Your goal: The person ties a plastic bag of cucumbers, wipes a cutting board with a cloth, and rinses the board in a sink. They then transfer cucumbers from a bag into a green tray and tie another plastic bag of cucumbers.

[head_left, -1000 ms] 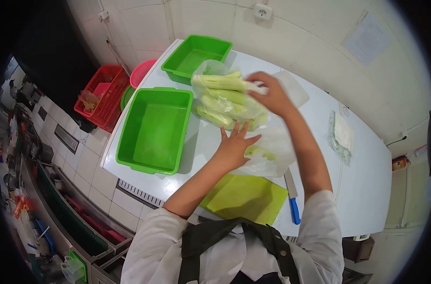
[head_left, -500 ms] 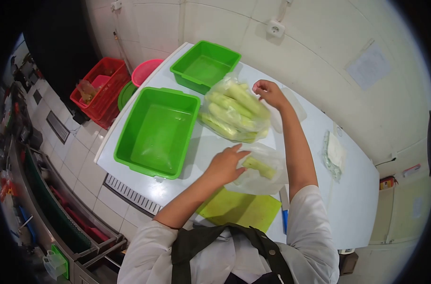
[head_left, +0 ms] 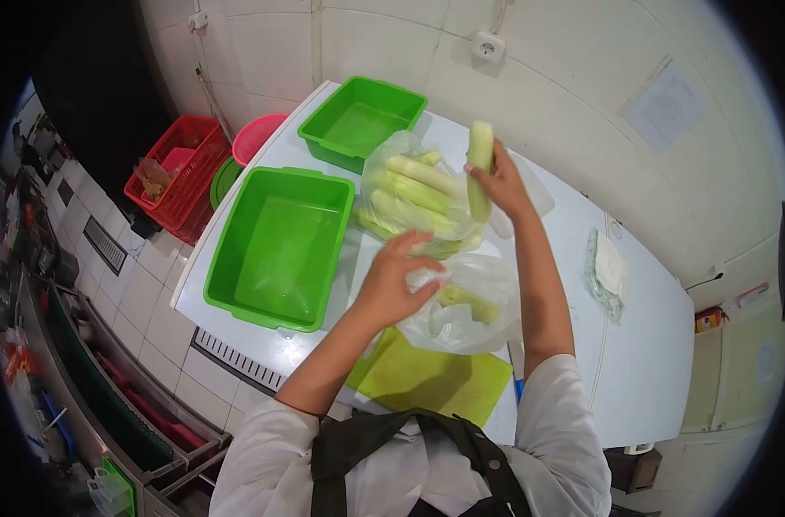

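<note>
Bright; glare on bench (head_left: 642,370) at 8 o'clock, soft shadow on cutting board (head_left: 410,370). Fisheye bends edges, corners black.

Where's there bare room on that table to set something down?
The biggest bare patch of white table lies right of the right forearm, between the wrapped packet and the near edge. It's crowded centrally: bagged vegetables, left hand, open plastic bag and cutting board leave little room.
</note>
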